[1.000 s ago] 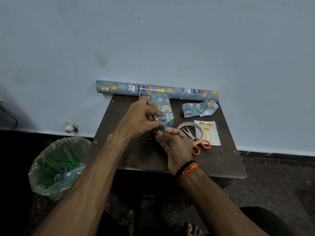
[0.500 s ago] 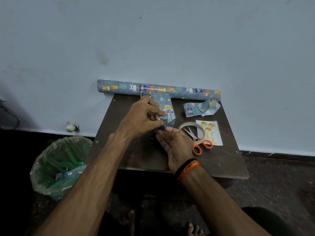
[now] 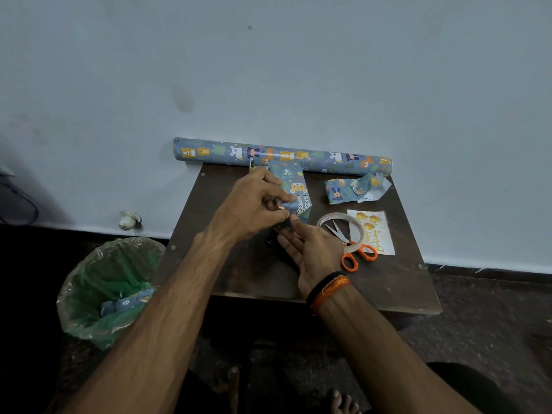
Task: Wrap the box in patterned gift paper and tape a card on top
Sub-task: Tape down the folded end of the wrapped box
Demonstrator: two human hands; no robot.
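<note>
A box wrapped in blue animal-print paper (image 3: pixel 294 186) lies on the dark brown table (image 3: pixel 239 264), its far end against the paper roll (image 3: pixel 280 155). My left hand (image 3: pixel 254 204) pinches the paper folds at the box's near end. My right hand (image 3: pixel 310 249), palm up with straight fingers, touches that same end from below. A white "Happy Birthday" card (image 3: pixel 375 231) lies to the right, partly under a clear tape roll (image 3: pixel 342 231) and orange-handled scissors (image 3: pixel 351 249).
A crumpled paper offcut (image 3: pixel 352 189) lies at the table's back right. A bin with a green liner (image 3: pixel 110 288) holding a paper scrap stands on the floor at the left. The wall rises right behind the table. My bare feet show below.
My left hand's fingers have shifted slightly on the fold at the box's near end. My right hand has stayed under that end.
</note>
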